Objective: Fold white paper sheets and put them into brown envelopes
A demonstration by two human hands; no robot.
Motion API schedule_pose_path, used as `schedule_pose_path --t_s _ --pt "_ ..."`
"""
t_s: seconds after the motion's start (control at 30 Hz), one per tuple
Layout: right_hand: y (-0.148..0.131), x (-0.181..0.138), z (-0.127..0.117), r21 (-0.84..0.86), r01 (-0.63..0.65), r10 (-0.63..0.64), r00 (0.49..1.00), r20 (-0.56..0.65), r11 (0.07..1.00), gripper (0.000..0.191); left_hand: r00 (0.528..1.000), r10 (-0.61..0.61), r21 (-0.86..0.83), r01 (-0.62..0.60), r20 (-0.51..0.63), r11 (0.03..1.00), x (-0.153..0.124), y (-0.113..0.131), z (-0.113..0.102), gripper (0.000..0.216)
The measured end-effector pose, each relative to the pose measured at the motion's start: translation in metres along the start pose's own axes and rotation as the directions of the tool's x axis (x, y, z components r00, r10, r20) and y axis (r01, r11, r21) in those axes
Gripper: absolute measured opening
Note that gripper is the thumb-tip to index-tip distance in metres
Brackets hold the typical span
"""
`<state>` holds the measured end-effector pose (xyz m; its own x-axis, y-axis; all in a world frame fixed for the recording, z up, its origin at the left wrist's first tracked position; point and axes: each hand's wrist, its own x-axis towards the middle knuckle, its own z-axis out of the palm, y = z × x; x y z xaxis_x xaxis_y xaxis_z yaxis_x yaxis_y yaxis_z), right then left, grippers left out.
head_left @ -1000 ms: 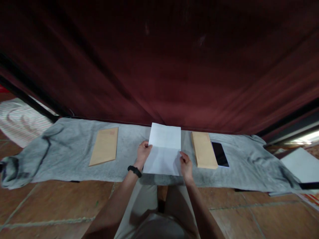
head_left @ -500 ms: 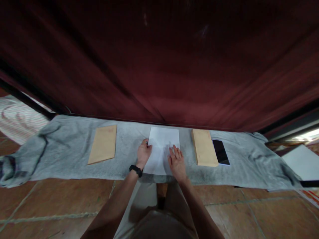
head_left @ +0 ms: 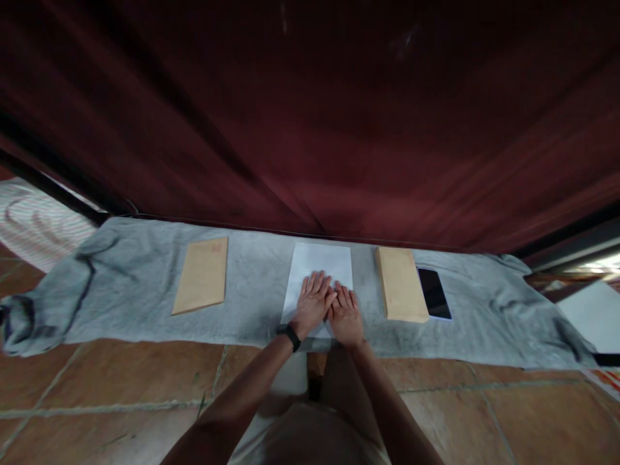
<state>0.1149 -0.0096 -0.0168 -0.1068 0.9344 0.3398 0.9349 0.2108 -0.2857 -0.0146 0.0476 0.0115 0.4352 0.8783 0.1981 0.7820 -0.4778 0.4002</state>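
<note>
A white sheet of paper lies flat on the grey cloth in front of me. My left hand rests palm down on its middle, fingers stretched out, with a dark band at the wrist. Beside it, thumbs meeting, my right hand also lies flat on the paper, fingers extended. Both hands hide the lower middle of the sheet. To the right sits a stack of brown envelopes. A single brown envelope lies off to the left.
Touching the envelope stack's right side is a smartphone with a dark screen. A dark red curtain hangs behind the cloth-covered surface. White paper or board shows at the far right. Tiled floor lies below.
My left hand has moved right from the sheet's left edge onto its middle and flattened beside my right hand. My right hand stays on the paper, now lying flat.
</note>
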Motion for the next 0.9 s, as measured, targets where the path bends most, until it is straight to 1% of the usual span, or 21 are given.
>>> schedule_pose_path --t_s 0.07,0.17,0.27,0.33,0.43,0.5,0.57,0.63,0.7,0.77,0.8,0.9 --pt "0.003 -0.001 -0.002 -0.001 -0.009 0.009 1.000 0.011 1.000 0.050 1.000 -0.021 0.010 0.021 0.002 1.000 -0.001 -0.004 0.002 0.053" --pt "0.012 -0.008 -0.009 -0.006 -0.024 0.024 0.999 0.031 1.000 0.051 0.999 -0.049 0.007 0.049 -0.008 0.999 -0.009 -0.019 -0.004 0.056" --pt "0.026 -0.023 -0.019 -0.009 -0.042 0.042 0.998 0.044 0.999 0.052 0.996 -0.079 -0.002 0.079 -0.029 0.997 -0.024 -0.032 -0.013 0.058" --pt "0.035 -0.036 -0.025 -0.004 -0.051 0.051 0.998 0.046 0.999 0.052 0.995 -0.089 0.007 0.089 -0.041 0.996 -0.033 -0.036 -0.017 0.059" --pt "0.041 -0.048 -0.032 0.014 -0.105 0.105 0.994 0.000 0.994 0.052 0.994 -0.095 0.048 0.097 -0.049 0.994 -0.040 -0.038 -0.017 0.060" --pt "0.032 -0.047 -0.033 0.057 -0.161 0.164 0.985 -0.060 0.985 0.054 0.994 -0.094 0.069 0.098 -0.049 0.993 -0.040 -0.037 -0.016 0.061" --pt "0.011 -0.037 -0.029 0.143 -0.176 0.191 0.977 -0.098 0.974 0.058 0.995 -0.094 0.071 0.097 -0.043 0.993 -0.039 -0.036 -0.014 0.062" --pt "-0.017 -0.022 -0.020 0.238 -0.159 0.184 0.979 -0.084 0.958 0.060 0.995 -0.099 0.065 0.101 -0.032 0.993 -0.037 -0.037 -0.014 0.062" --pt "-0.043 -0.010 -0.008 0.282 -0.140 0.161 0.986 -0.052 0.949 0.060 0.995 -0.103 0.055 0.104 -0.013 0.993 -0.037 -0.038 -0.014 0.061" --pt "-0.060 -0.006 0.001 0.254 -0.122 0.131 0.991 -0.022 0.959 0.060 0.995 -0.102 0.048 0.102 0.003 0.994 -0.036 -0.039 -0.015 0.061" --pt "-0.064 -0.007 0.005 0.219 -0.142 0.150 0.988 -0.020 0.965 0.060 0.995 -0.099 0.045 0.099 0.007 0.994 -0.036 -0.040 -0.015 0.061" --pt "-0.056 -0.021 0.005 0.107 -0.182 0.185 0.983 -0.011 0.977 0.059 0.995 -0.097 0.040 0.097 0.005 0.995 -0.036 -0.041 -0.014 0.062"
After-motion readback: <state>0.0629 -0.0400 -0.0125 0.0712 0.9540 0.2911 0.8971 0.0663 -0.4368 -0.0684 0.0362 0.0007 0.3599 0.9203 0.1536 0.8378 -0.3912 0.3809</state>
